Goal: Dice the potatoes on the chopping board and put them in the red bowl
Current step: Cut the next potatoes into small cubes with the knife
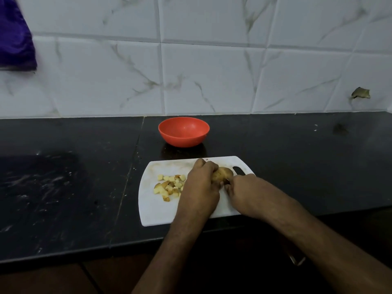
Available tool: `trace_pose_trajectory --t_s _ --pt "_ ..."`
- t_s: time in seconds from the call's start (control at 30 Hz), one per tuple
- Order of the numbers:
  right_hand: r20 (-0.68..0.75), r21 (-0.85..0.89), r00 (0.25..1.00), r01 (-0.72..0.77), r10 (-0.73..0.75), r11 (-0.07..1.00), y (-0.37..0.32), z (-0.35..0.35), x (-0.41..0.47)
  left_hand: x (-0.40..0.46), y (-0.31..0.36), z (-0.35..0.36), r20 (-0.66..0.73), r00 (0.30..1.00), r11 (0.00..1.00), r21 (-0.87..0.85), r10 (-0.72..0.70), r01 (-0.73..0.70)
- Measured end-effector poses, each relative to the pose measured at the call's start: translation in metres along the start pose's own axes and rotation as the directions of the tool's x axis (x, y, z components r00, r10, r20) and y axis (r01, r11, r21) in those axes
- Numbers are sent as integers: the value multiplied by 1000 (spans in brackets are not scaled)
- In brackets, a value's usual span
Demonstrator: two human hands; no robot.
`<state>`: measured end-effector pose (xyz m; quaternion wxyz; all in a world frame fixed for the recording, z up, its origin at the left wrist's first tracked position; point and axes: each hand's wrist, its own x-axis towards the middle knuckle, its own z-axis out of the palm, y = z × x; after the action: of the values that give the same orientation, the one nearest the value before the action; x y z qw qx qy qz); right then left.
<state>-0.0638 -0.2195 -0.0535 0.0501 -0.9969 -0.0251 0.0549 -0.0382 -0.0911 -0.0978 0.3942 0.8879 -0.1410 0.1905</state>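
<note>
Item under inspection: one unpeeled potato [222,174], sitting at about 1 o'clock on the white chopping board [157,211]. I judge it firm, dense and rounded, so it is liable to roll; any cut face would be wet and slippery. The best hold is from above, over the skin side, with fingertips tucked clear of the edge.

My left hand [199,187] does this: fingers curled over the potato's left flank, gripping it and pinning it to the board.

My right hand [244,192] is closed at the potato's 5 o'clock side. A sliver of metal shows at its fingertips, presumably a knife; I cannot make out the blade or the handle.

A pile of diced pieces [169,186] lies at 9 o'clock from the potato, just beside my left hand. They are light, loose and apt to scatter if scooped carelessly.

The red bowl [184,131] stands at 12 o'clock beyond the board, apart from it, with no dice visible inside.
</note>
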Motion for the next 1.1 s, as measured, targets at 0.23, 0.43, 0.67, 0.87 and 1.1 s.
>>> trace_pose_trajectory --t_s 0.23,0.43,0.67,0.87,1.1 --pt "10 29 1000 -18 17 999 12 1 -32 -3 5 -2 4 1000 999 39 -24 23" --pt "-78 52 996 -31 35 998 23 0 -59 -4 9 -3 -3 999 998 45 -41 41" --pt "-360 370 932 93 51 924 22 0 -25 -8 11 -4 -49 998 999 32 -33 35" --pt "-454 514 887 185 82 838 24 24 30 -9 13 -2 -51 998 996 76 -48 51" --pt "-456 603 888 257 61 755 23 34 27 -5 9 0 -72 996 998 20 -52 54"
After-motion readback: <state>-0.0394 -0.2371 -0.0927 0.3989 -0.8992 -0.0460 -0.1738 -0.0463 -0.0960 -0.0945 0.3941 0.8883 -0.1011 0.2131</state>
